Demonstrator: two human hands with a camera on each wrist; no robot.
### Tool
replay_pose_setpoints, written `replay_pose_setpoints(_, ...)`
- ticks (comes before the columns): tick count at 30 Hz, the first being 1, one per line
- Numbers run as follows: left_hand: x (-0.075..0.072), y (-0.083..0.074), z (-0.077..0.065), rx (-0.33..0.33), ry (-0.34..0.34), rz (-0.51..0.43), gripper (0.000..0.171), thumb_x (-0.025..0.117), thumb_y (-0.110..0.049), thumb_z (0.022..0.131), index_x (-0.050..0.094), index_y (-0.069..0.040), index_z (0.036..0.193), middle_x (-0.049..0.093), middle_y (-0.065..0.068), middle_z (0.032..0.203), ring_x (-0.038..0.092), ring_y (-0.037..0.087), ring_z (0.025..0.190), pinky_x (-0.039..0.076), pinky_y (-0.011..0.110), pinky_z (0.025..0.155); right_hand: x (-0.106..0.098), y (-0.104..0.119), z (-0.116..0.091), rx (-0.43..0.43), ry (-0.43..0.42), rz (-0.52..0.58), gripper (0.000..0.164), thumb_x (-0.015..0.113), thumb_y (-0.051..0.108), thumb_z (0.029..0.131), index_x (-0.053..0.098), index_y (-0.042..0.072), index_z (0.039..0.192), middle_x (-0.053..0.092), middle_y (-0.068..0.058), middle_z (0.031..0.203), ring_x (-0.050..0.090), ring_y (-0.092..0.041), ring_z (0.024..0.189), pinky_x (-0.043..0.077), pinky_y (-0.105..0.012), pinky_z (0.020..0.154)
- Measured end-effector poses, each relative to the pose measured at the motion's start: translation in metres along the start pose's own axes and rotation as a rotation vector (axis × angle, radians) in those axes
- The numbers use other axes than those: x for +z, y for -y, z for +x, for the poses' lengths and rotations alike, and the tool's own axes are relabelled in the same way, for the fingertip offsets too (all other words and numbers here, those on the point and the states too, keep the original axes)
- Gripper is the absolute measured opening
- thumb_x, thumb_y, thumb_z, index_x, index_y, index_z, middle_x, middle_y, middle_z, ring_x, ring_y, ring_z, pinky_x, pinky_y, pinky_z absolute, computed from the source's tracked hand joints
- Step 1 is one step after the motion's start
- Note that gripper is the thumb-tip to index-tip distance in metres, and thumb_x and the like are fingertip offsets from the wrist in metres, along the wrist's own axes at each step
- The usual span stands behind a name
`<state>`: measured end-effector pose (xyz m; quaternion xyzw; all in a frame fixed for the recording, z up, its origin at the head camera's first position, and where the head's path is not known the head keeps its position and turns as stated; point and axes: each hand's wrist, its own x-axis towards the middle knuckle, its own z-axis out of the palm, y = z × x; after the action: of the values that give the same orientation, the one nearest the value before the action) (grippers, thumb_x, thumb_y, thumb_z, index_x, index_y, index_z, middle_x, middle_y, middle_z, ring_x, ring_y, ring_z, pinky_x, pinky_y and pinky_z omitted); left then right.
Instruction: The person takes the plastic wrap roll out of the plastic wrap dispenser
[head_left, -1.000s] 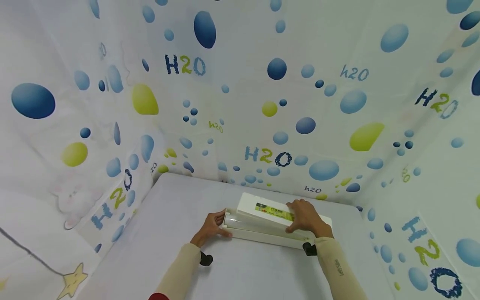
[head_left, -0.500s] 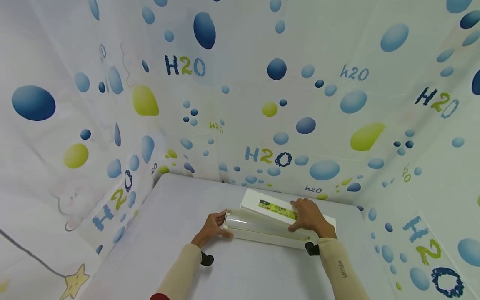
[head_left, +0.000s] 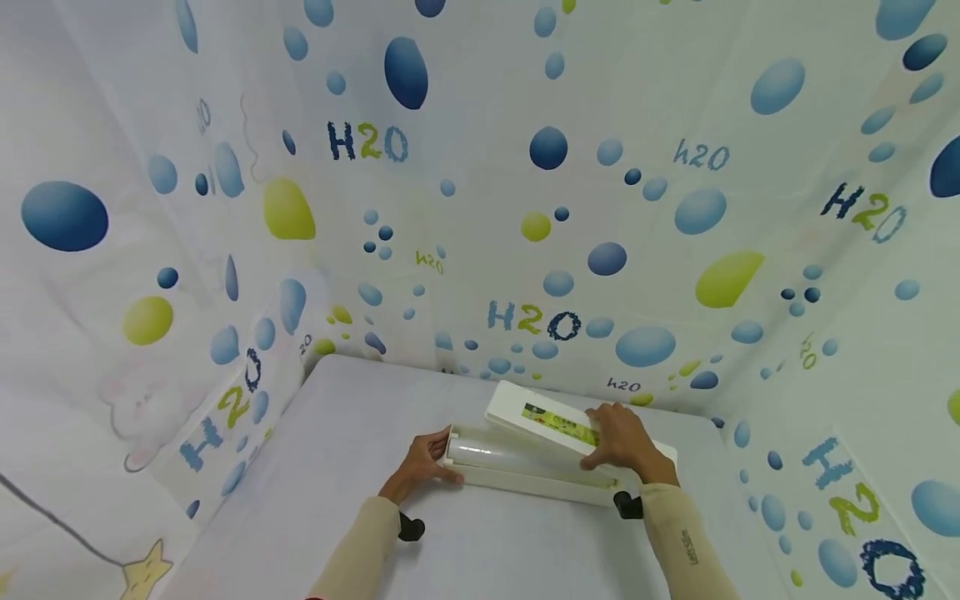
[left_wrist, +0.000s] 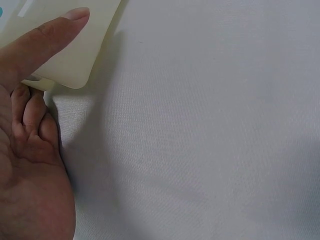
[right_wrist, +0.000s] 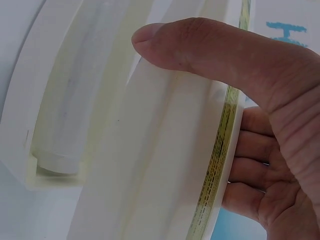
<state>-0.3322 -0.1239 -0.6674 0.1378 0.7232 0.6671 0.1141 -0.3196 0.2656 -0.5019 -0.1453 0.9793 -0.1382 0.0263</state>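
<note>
A long white cling film dispenser base lies on the table, a clear roll of film inside it. At its left end, my left hand grips the box, thumb along the front wall; the left wrist view shows that thumb flat over the cream end with the other fingers curled beneath. My right hand holds the white lid, which bears a green and yellow label. Tilted, the lid sits above and behind the base, overlapping its right part. In the right wrist view, thumb and fingers clasp the lid's long sides.
A white cloth covers the table. Close behind and on both sides stand white curtain-like walls printed with blue and green drops and H2O lettering. Black wrist straps or mounts sit at both cuffs.
The lid in my right hand has shifted a little to the right, uncovering more of the film roll. My left hand keeps its hold on the base's left end.
</note>
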Motion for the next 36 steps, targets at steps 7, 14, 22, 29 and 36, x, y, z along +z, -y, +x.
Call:
replay_pose_setpoints(7,-0.001,0.003,-0.001,0.028,0.011,0.01,0.11,0.099,0.007,0.071,0.036,0.016,0.16,0.046,0.037,0.161,0.054,0.05,0.149,0.054,0.03,0.119,0.0,-0.004,-0.002,-0.002,-0.003,-0.017,0.073,0.105,0.034,0.057,0.078,0.001,0.116,0.067,0.0,0.086,0.053,-0.017,0.077,0.047,-0.035,0.07)
replay_pose_setpoints(14,-0.001,0.007,0.001,0.034,0.009,-0.013,0.112,0.1,0.005,0.069,0.035,0.017,0.16,0.043,0.037,0.161,0.053,0.044,0.15,0.054,0.022,0.117,-0.001,-0.005,-0.008,0.008,-0.025,0.006,0.089,0.107,0.033,0.056,0.075,-0.007,0.128,0.076,-0.01,0.101,0.058,-0.019,0.081,0.056,-0.043,0.076)
replay_pose_setpoints(22,0.001,-0.001,-0.002,0.008,0.014,-0.011,0.11,0.097,0.011,0.071,0.033,0.017,0.161,0.04,0.036,0.164,0.045,0.05,0.154,0.051,0.029,0.121,0.0,-0.01,-0.012,0.022,-0.031,-0.014,0.091,0.106,0.037,0.057,0.075,-0.007,0.13,0.076,-0.01,0.102,0.058,-0.02,0.083,0.056,-0.044,0.077)
replay_pose_setpoints(29,0.0,-0.002,-0.003,0.013,0.018,0.008,0.109,0.095,0.012,0.073,0.033,0.017,0.161,0.039,0.036,0.165,0.044,0.053,0.154,0.049,0.037,0.123,0.0,-0.01,-0.015,0.05,-0.035,-0.006,0.086,0.106,0.036,0.058,0.076,-0.006,0.127,0.072,-0.006,0.094,0.055,-0.02,0.082,0.052,-0.04,0.076)
replay_pose_setpoints(36,0.0,-0.002,-0.002,0.051,0.032,0.012,0.108,0.096,0.01,0.073,0.033,0.018,0.16,0.04,0.038,0.163,0.048,0.052,0.152,0.053,0.03,0.12,0.003,-0.013,-0.022,0.079,-0.024,0.01,0.089,0.106,0.033,0.059,0.074,-0.009,0.13,0.073,-0.009,0.1,0.056,-0.021,0.084,0.055,-0.042,0.077)
